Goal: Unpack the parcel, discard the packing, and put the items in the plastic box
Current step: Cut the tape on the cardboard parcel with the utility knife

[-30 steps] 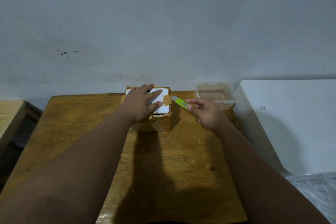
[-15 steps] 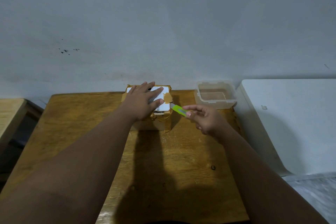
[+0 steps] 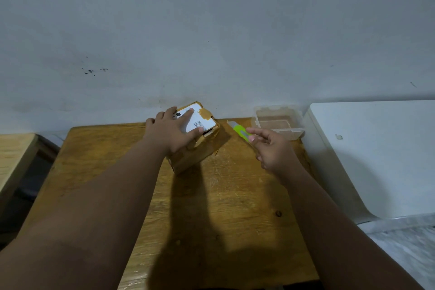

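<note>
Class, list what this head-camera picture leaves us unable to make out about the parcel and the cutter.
1. Parcel contents: head view, hidden by the taped cardboard.
2. Label print: head view, too small, partly under the left hand.
3. Cutter blade: head view, too small to tell if extended; rear end hidden by the right hand.

A grey-white wall [image 3: 211, 30] is seen across the upper half, marked by a few dark specks [image 3: 90, 72] at the left. A scratched wooden table [image 3: 235, 195] is set against it, and broad shadows are cast on its top. A paler wooden top [image 3: 14, 153] is placed at the left, a white unit [image 3: 376, 153] at the right. Mottled grey floor [image 3: 404, 249] is shown at the lower right.
</note>
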